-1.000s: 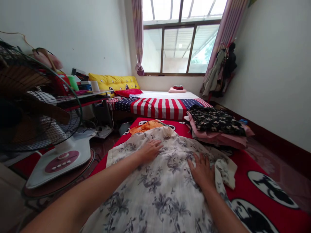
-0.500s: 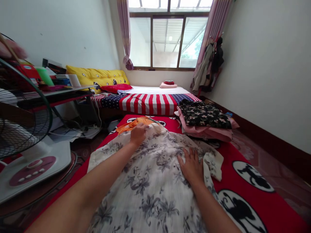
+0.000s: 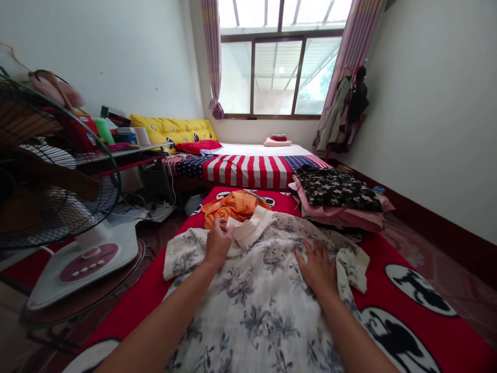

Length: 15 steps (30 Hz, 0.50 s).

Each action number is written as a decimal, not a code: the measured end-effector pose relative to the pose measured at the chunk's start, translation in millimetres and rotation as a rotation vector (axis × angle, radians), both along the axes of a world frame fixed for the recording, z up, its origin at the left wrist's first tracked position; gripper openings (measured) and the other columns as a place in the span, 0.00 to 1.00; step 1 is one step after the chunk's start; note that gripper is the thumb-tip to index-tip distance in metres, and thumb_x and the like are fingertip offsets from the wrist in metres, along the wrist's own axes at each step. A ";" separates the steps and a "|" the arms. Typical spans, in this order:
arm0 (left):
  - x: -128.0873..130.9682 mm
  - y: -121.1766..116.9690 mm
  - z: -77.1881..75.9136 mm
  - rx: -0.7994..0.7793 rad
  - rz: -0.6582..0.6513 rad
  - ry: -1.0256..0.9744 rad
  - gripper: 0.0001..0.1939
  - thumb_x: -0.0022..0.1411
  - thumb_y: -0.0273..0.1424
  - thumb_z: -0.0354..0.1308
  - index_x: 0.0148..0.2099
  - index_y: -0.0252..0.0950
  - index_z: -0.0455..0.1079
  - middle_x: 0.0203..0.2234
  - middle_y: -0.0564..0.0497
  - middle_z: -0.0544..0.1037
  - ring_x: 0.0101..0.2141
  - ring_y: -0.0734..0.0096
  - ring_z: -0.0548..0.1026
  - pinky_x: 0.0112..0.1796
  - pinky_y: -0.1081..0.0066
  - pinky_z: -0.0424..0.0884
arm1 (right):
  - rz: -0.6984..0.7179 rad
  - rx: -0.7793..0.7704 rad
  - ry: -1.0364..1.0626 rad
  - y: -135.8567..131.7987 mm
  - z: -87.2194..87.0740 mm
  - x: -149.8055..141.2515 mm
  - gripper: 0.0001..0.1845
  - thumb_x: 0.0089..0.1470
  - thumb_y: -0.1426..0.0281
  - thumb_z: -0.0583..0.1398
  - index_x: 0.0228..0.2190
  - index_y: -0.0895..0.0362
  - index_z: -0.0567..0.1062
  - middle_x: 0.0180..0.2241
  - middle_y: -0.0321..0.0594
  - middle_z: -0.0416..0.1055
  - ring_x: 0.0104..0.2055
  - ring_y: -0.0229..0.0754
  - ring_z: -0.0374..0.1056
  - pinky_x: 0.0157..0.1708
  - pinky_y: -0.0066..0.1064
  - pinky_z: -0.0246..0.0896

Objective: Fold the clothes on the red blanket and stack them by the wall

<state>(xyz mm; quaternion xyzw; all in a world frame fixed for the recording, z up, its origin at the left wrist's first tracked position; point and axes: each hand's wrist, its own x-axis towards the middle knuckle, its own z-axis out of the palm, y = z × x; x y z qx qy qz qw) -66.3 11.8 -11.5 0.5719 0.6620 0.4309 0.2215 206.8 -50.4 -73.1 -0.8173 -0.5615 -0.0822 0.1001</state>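
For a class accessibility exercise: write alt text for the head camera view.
A person's left hand grasps a white grey-floral garment near its collar on a red cat-print mat, while the right hand presses flat on it. Orange cloth and folded clothes lie beyond, before a striped bed.

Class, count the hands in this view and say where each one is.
2: the left hand pinches the floral garment near its collar; the right hand lies flat on the same garment.

a shirt lies on a mat, with folded clothes at one o'clock, a bed at twelve below a window, and a fan at nine.
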 end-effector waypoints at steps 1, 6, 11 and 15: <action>1.6 11.0 2.1 -0.070 0.062 -0.079 0.22 0.62 0.45 0.50 0.49 0.34 0.66 0.34 0.44 0.77 0.26 0.68 0.75 0.27 0.71 0.72 | -0.003 0.001 -0.006 0.1 -0.3 0.2 0.31 0.61 0.53 0.48 0.61 0.52 0.61 0.65 0.47 0.52 0.66 0.57 0.45 0.58 0.56 0.46; 7.2 49.2 -8.9 -0.339 0.046 -0.139 0.30 0.57 0.57 0.49 0.31 0.31 0.71 0.17 0.42 0.74 0.18 0.60 0.73 0.18 0.67 0.69 | 0.008 0.020 -0.016 -1.4 1.5 0.0 0.30 0.61 0.54 0.48 0.60 0.52 0.62 0.64 0.47 0.53 0.66 0.57 0.46 0.58 0.56 0.47; 16.8 38.9 -18.1 -0.382 -0.049 -0.092 0.18 0.48 0.44 0.64 0.31 0.33 0.73 0.21 0.42 0.78 0.24 0.55 0.78 0.24 0.66 0.72 | 0.012 0.025 -0.012 -2.5 5.3 -1.7 0.30 0.61 0.55 0.48 0.60 0.53 0.63 0.63 0.48 0.55 0.65 0.57 0.48 0.58 0.56 0.47; 29.7 9.6 -20.8 -0.228 -0.003 0.034 0.19 0.50 0.40 0.64 0.42 0.35 0.74 0.39 0.37 0.80 0.43 0.49 0.77 0.39 0.64 0.71 | 0.041 0.053 0.002 -2.1 0.1 3.1 0.29 0.60 0.55 0.49 0.58 0.54 0.65 0.62 0.50 0.57 0.64 0.59 0.49 0.57 0.59 0.48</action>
